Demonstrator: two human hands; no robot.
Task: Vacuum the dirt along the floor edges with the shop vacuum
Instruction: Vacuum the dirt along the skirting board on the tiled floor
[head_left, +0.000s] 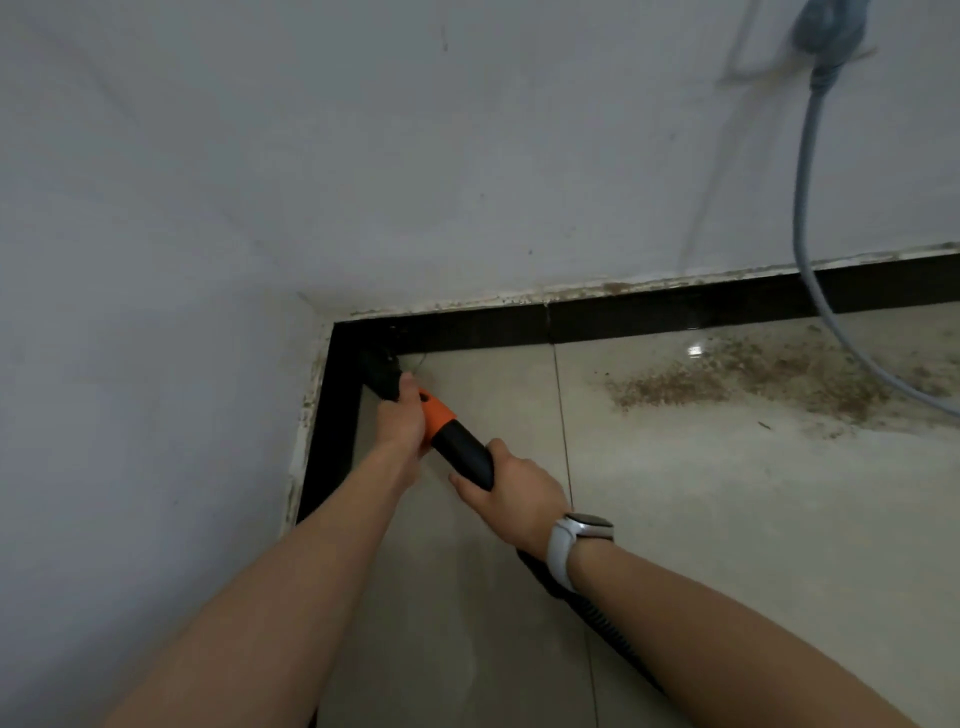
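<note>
**Corner work along the black skirting**

Pale floor tiles (701, 519) meet white walls (467, 156) at a corner edged with black skirting (675, 312), and that corner is where the vacuum wand (457, 441) is aimed.

Each grip is clenched on the wand. The left hand (400, 421) wraps the forward end, just behind the black nozzle (382, 376) and beside the orange collar (436, 413). The right hand (511, 496), with a white watch (566, 545) at the wrist, holds the black tube further back, where the ribbed hose (597, 618) trails off toward 5 o'clock.

The wand looks stiff and light, likely smooth plastic, so a two-handed hold, front for steering and rear for pushing, seems right. The hose will probably flex and drag, tugging at the rear hand.

Its long axis runs from 5 o'clock to 11 o'clock, nozzle tip down at the corner; whether it touches the skirting cannot be told.

A wide patch of brown dirt (753, 379) lies well apart at 2 o'clock, near the far skirting, crossed by a grey cable (802, 208) hanging from the wall. That stretch appears not yet cleaned.
</note>
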